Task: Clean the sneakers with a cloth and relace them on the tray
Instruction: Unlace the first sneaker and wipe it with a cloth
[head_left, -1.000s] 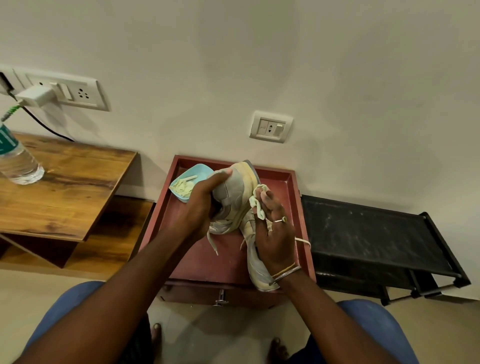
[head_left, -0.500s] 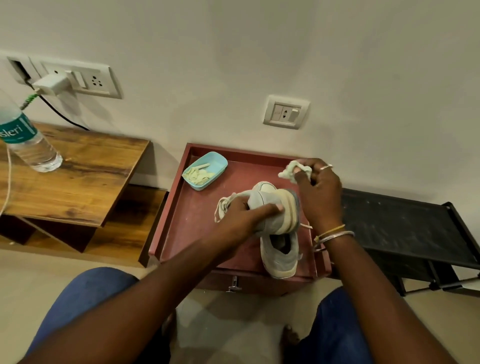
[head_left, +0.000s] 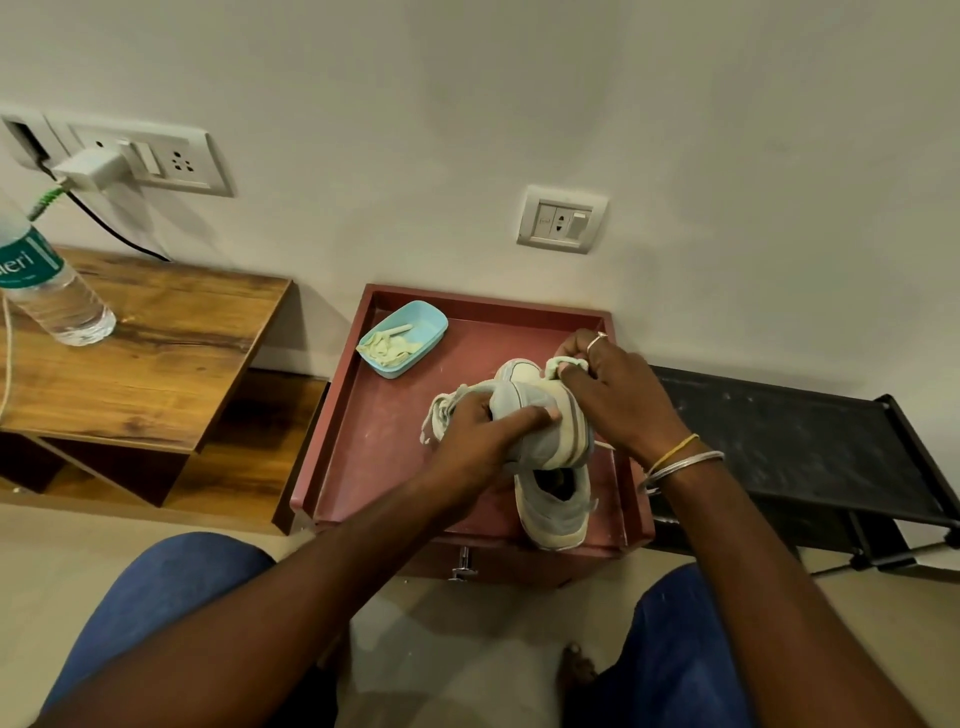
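A wooden desk (head_left: 145, 353) fills the left of the frame, and a low black rack (head_left: 779, 441) stands at the right. Between them, in the centre, sits the red tray (head_left: 374, 431) against the wall. Both sneakers are over the right half of the tray. The held sneaker (head_left: 540, 415) is lifted and turned on its side, its laces trailing to the left. The second sneaker (head_left: 553, 504) lies on the tray just below it, opening upward, near the tray's lower right corner. The left hand (head_left: 483, 441) is wrapped around the held sneaker's upper, with the thumb across it. The right hand (head_left: 618, 395) pinches a small pale cloth (head_left: 563, 366) against that sneaker's sole edge. A water bottle (head_left: 57, 296) stands on the desk at far left. A blue dish (head_left: 410, 332) holding pale strips rests in the tray's upper left corner.
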